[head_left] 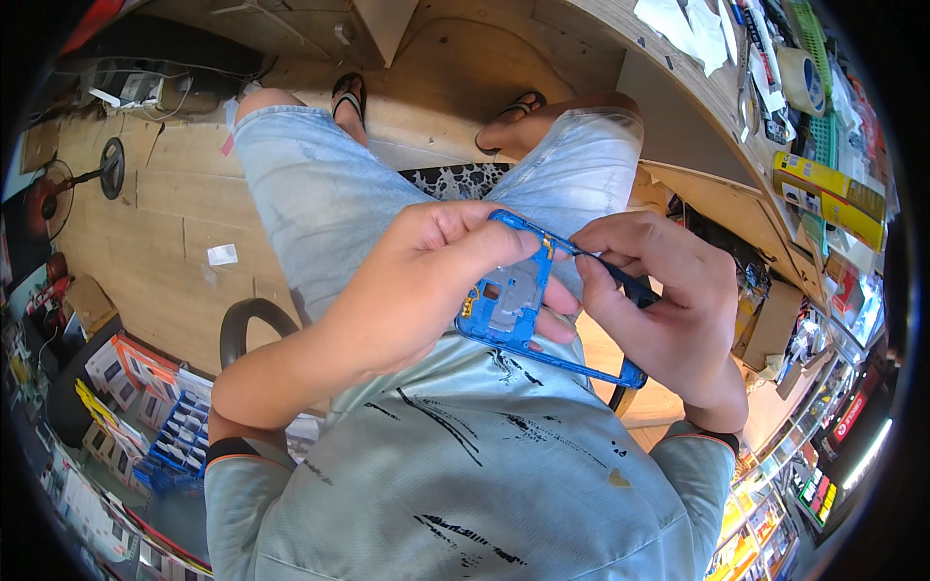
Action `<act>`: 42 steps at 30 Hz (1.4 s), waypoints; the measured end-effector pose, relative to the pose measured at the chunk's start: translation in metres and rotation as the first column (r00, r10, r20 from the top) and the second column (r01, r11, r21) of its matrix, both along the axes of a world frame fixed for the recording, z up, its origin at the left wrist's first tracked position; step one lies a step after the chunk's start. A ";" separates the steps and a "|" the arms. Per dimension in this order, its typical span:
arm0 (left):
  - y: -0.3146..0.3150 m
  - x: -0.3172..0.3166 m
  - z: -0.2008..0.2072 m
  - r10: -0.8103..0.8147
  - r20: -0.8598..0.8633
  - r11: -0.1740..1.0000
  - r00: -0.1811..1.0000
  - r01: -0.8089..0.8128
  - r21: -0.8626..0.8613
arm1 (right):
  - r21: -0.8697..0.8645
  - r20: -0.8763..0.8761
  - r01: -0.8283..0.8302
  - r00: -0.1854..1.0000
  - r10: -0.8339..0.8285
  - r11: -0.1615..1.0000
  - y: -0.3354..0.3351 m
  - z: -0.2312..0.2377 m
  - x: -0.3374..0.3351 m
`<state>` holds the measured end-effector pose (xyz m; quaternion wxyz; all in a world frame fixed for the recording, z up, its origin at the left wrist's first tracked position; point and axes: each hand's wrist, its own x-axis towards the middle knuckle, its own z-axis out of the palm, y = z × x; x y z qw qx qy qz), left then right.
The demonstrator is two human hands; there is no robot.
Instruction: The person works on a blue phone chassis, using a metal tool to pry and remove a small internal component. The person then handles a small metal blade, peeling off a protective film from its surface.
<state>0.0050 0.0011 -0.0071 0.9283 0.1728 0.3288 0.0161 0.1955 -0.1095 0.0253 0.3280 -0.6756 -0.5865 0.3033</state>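
Note:
A blue phone frame (pixel 516 308) lies tilted above my lap, its inner side facing up. My left hand (pixel 426 261) is closed around its left edge, thumb on top near the upper end and fingertips showing underneath. Small gold-coloured contacts and a grey patch show inside the frame, whose lower right part is an open gap. In a pinch, my right hand (pixel 668 276) holds a slim black tool (pixel 635 288) at the frame's upper right edge. The tool's tip is too small to make out, and so is whether it touches the frame.
A wooden workbench (pixel 697 116) at the upper right carries tape, papers, tools and a yellow can (pixel 830 198). On the left stand a fan (pixel 55 200), boxes and a blue tray (pixel 182 431). A curved black armrest (pixel 254 315) is beside my left forearm. Lit shelves line the lower right.

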 end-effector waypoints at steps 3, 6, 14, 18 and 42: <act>0.002 -0.001 0.003 -0.009 -0.007 0.998 1.000 0.009 0.059 | -0.116 -0.080 -0.010 0.997 0.001 0.993 -0.002 -0.001 0.008; 0.002 -0.002 0.008 -0.042 -0.009 0.989 0.999 0.043 0.142 | -0.265 -0.193 0.041 0.977 -0.095 0.963 -0.003 -0.002 0.012; -0.016 -0.016 -0.005 -0.026 0.198 0.917 0.980 -0.055 0.395 | -0.543 -0.583 0.123 0.657 -0.478 0.831 0.001 0.000 0.011; -0.028 -0.011 -0.017 0.020 0.289 0.883 0.957 -0.153 0.444 | -0.585 -0.636 0.074 0.576 -0.514 0.807 0.001 -0.001 0.011; -0.040 -0.024 -0.021 0.156 0.336 0.976 0.929 -0.198 0.092 | -0.181 -0.347 -0.039 0.937 -0.026 0.983 0.006 -0.013 -0.013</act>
